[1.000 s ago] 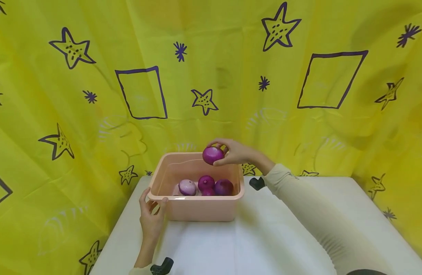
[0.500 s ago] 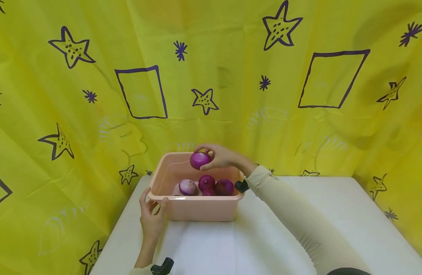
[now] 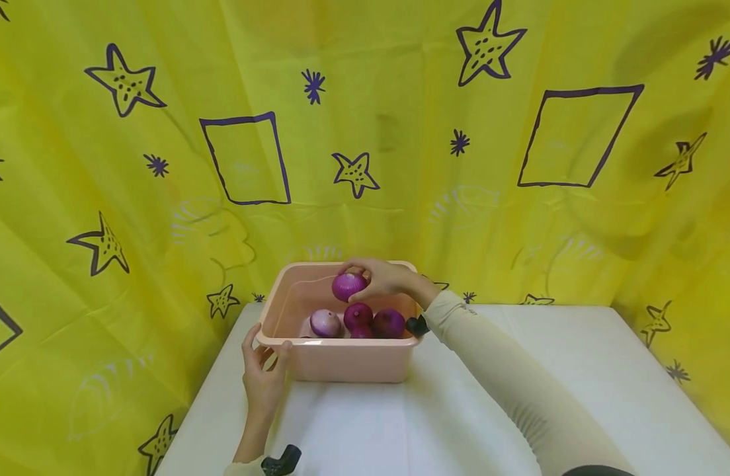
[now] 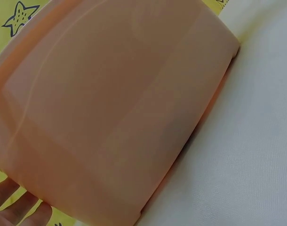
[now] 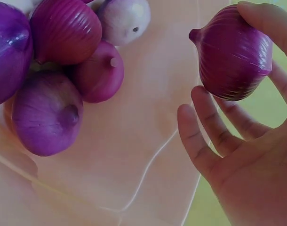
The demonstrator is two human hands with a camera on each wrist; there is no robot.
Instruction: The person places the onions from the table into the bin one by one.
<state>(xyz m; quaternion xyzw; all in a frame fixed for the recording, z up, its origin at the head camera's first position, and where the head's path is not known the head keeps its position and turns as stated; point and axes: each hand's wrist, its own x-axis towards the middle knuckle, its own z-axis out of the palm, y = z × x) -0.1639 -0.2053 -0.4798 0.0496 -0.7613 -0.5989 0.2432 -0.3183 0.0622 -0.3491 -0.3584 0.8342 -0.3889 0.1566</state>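
A pink plastic tub (image 3: 341, 360) stands on the white table and holds several red onions (image 3: 389, 322), one of them paler (image 3: 324, 322). My right hand (image 3: 381, 277) reaches over the tub and holds another red onion (image 3: 348, 286) in its fingertips, just above the pile. The right wrist view shows that held onion (image 5: 234, 52) between thumb and fingers (image 5: 214, 127), with the onions in the tub (image 5: 47, 113) below. My left hand (image 3: 262, 377) grips the tub's near left corner, thumb on the rim. In the left wrist view, the tub wall (image 4: 115, 108) fills the frame, with fingertips (image 4: 21, 209) at the bottom left.
A white table (image 3: 460, 410) stretches to the right of the tub and toward me. A yellow curtain (image 3: 162, 165) with purple stars and squares hangs close behind and on both sides.
My right hand has carried the onion leftward and down, from above the tub's far right rim to inside the tub just over the pile. The left hand has stayed on the corner.
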